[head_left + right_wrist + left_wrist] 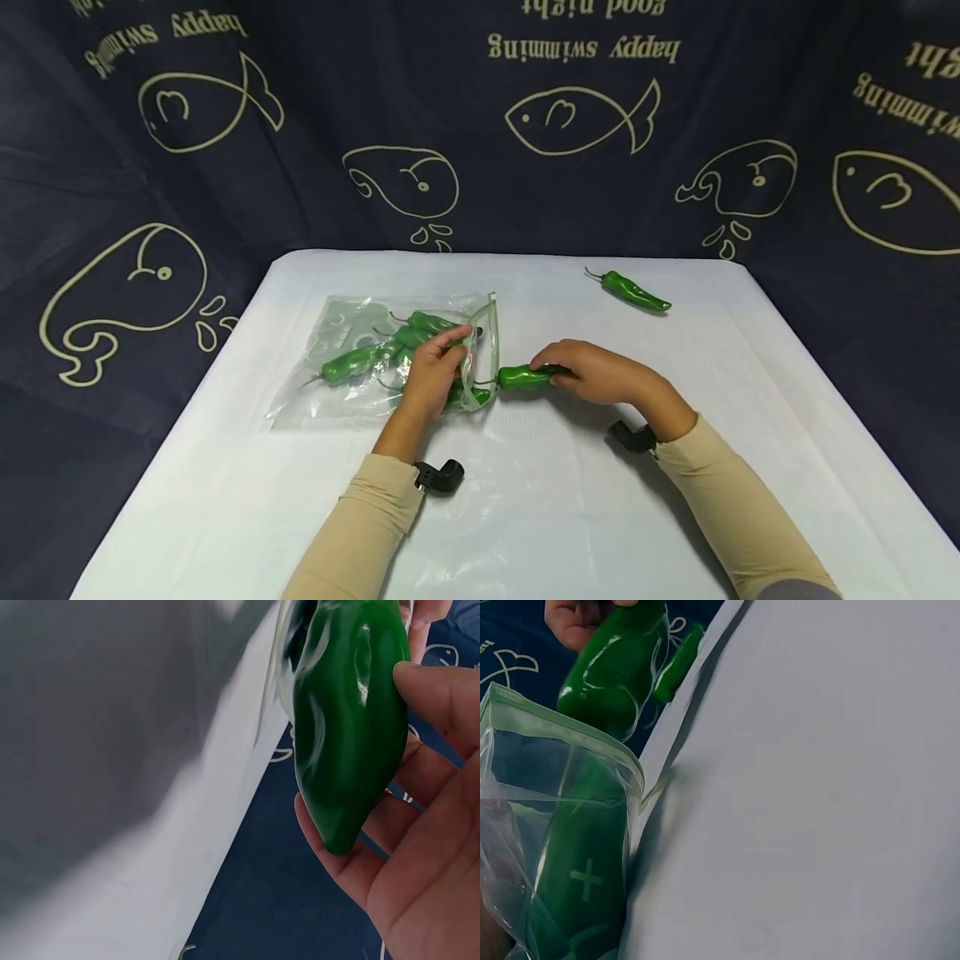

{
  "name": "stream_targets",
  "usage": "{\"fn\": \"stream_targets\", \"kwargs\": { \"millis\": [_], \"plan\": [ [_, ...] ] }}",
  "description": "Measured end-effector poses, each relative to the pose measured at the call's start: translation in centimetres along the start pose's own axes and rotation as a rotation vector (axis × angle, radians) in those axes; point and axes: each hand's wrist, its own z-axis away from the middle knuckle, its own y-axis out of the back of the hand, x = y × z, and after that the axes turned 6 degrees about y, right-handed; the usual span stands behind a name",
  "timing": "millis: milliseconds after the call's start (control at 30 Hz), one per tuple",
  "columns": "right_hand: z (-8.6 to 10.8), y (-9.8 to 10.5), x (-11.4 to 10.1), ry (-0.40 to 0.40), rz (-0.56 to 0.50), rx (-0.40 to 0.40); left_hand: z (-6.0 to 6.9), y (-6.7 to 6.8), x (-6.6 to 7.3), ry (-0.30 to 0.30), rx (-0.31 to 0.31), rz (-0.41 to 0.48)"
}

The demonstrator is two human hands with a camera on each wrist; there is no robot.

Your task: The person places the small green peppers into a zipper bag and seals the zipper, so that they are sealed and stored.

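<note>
Right hand (600,373): we see it gripping a green chili pepper (517,377) near the tip end, thumb on one side, fingers round the other. The pepper is just outside the mouth of a clear zip bag (322,412), to the left of the right hand's fingers. Key relation: its long axis runs nearly left-right, roughly in line with the bag's opening, stem end leading and the thin stem reaching the lip; the thick body is outside.

Left hand (433,375): we read it as pinching the bag's edge at the mouth, index finger extended; the film partly veils the grip. The mouth stands parted and faces right, toward the held pepper.

Inside the bag we note several green peppers (356,364), overlapping, exact count uncertain. One loose pepper (630,290) lies apart at the far right of the white-covered bench (525,517), stem leftward, tip right and slightly nearer us; the right hand is the closer of the two.
</note>
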Motion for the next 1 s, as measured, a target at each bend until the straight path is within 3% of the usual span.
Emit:
{"fn": "stream_targets", "kwargs": {
  "millis": [700,1000],
  "plan": [
    [-1.9,-0.9,-0.3,0.065,0.06,0.002,0.0,-0.1,0.1,-0.009,-0.009,0.034],
    [-2.4,-1.3,-0.6,0.092,0.102,0.021,0.0,0.0,0.1,-0.007,0.001,0.007]
  ]
}}
